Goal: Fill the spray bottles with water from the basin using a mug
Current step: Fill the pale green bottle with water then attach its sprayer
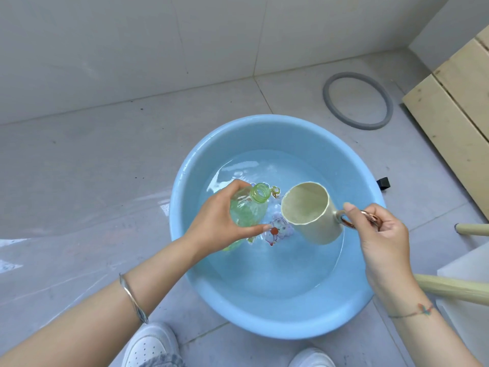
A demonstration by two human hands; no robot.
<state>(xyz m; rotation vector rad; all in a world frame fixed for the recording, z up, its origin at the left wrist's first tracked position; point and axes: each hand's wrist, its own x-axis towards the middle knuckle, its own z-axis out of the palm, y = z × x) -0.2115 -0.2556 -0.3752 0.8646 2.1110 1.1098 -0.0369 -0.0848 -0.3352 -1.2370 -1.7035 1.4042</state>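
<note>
Above the round blue plastic basin (275, 317), the left hand (214, 221) grips a green transparent bottle (247, 211); the right hand (383, 234) pinches a cream mug's (309, 210) handle.

No text, label or number is readable

Left hand (222, 218) wraps the green spray bottle (247, 210), thumb along its near side, forearm reaching in from lower left. Right hand (381, 234) pinches the mug (309, 210) by its handle, thumb on top, forearm in from lower right.
</note>
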